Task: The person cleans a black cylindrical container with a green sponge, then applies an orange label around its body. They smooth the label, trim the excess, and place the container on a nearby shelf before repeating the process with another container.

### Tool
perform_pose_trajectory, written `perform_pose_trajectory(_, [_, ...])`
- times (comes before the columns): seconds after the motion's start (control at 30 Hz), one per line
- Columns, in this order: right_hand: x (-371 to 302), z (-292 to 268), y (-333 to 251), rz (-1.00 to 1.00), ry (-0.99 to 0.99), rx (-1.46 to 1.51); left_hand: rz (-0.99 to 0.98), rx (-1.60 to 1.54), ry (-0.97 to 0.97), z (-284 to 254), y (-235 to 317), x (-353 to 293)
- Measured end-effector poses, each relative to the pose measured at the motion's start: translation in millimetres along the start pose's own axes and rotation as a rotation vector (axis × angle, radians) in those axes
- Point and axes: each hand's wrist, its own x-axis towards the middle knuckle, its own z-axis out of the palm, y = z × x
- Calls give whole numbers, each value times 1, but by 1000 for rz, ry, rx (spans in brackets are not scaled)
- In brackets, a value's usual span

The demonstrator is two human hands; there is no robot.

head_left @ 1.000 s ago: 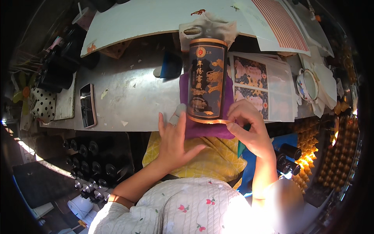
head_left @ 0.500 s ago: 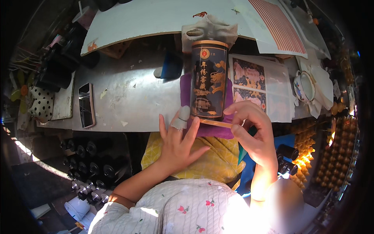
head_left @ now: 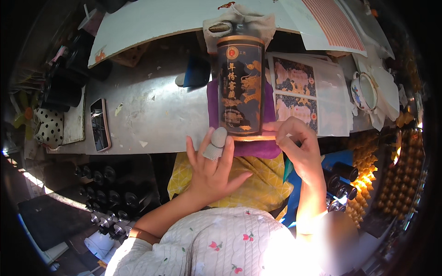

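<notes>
A black cylindrical bottle (head_left: 239, 87) with gold decoration lies on a purple pad (head_left: 212, 103), its base toward me. A thin gold strip (head_left: 258, 137) runs along the base edge. My right hand (head_left: 301, 147) pinches the right end of this strip, with a finger reaching along the bottle's side. My left hand (head_left: 212, 168) is open, fingers spread. One finger wears a pale cloth finger cover (head_left: 215, 143); the index fingertip rests by the left end of the strip. A whitish cloth (head_left: 262, 27) lies around the bottle's far end.
Decal sheets (head_left: 297, 94) lie right of the bottle, beyond them a white patterned bowl (head_left: 366, 92). A phone (head_left: 99, 124) rests on the metal table at left. A white board (head_left: 175, 20) spans the far side. Black bottles (head_left: 110, 198) stand low at left, gold pieces (head_left: 363, 184) at right.
The right end of the gold strip, slanting away from the bottle before, now sits closer along its base edge. My right hand has moved slightly in with it; my left hand stays nearly still.
</notes>
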Motion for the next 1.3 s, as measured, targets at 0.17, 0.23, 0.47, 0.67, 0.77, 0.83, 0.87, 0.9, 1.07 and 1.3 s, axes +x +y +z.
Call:
perform_pose_trajectory(0.17, [1, 1, -4, -7, 1, 11, 115, 224, -35, 1, 4, 7])
perform_pose_trajectory(0.23, [0, -1, -8, 16, -15, -22, 150, 298, -12, 5, 9, 10])
perform_pose_trajectory(0.47, [-1, 1, 5, -10, -1, 111, 326, 224, -22, 13, 18, 20])
perform_pose_trajectory(0.67, [4, 0, 12, -23, -37, 166, 79, 67, 88, -1, 0, 46])
perform_pose_trajectory(0.77, [5, 0, 21, -49, -40, 226, 55, 157, 0, -9, -8, 68])
perform_pose_trajectory(0.83, [5, -1, 21, -47, -29, 212, 110, 231, -44, -14, -11, 80])
perform_pose_trajectory(0.87, [6, -2, 20, -49, -25, 202, 109, 214, -33, -14, -11, 83])
perform_pose_trajectory(0.9, [6, -2, 22, -45, -27, 220, 107, 197, -23, -14, -12, 85])
perform_pose_trajectory(1.07, [10, -1, 24, -53, -40, 183, 80, 238, -54, -18, -16, 83])
perform_pose_trajectory(1.3, [9, 5, 15, -40, 9, 112, 120, 102, 26, -13, -28, 84])
